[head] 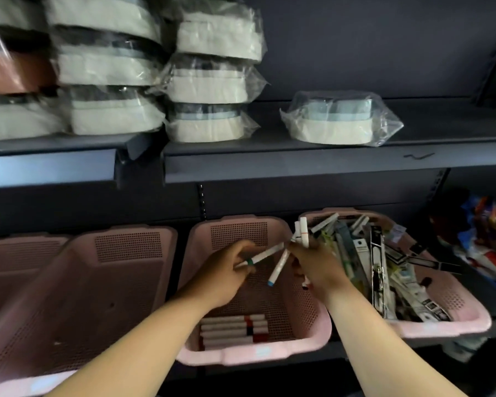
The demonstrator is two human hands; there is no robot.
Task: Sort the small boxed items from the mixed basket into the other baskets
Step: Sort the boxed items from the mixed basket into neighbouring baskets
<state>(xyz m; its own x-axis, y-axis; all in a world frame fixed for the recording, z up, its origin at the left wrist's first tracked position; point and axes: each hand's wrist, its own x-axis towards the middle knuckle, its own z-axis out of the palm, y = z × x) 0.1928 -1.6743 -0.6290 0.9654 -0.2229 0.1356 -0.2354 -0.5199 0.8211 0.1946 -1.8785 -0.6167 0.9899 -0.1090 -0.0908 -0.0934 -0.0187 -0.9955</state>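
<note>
The left hand (235, 270) is pinching a green-banded box (262, 256) over the middle basket (255, 353). At its 3 o'clock, the right hand (312, 267) is gripping several white boxes (301, 232), apparently including a blue-tipped box (278, 267), beside the mixed basket (441, 328).

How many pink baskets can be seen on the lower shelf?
4: the far-left basket, partly hidden; the large basket beside it; the middle basket, nearly empty; the mixed basket on the right. More may lie outside the view.

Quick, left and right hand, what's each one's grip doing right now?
Left hand: grip closed on a slim white cardboard box with a green band.
Right hand: grip closed on several slim white cardboard boxes.
</note>
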